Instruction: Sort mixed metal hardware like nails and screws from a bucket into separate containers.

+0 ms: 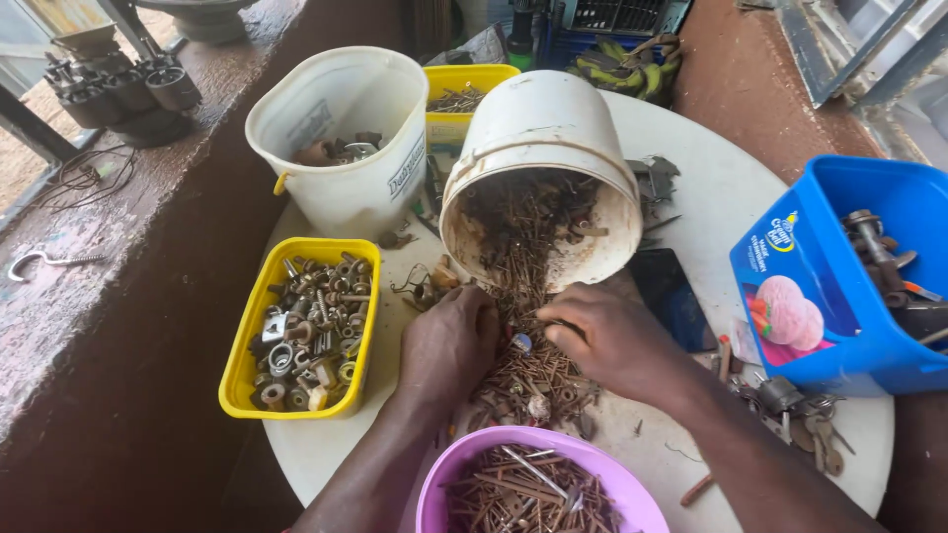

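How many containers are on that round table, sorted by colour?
White buckets: 2, one upright and one tipped over
Yellow tubs: 2, near and far
Blue tub: 1
Purple bowl: 1
Total: 6

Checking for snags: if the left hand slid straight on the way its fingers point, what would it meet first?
Probably the pile of rusty nails that the left hand touches, then the right hand; depth is unclear.

Close head view, steeply downward.
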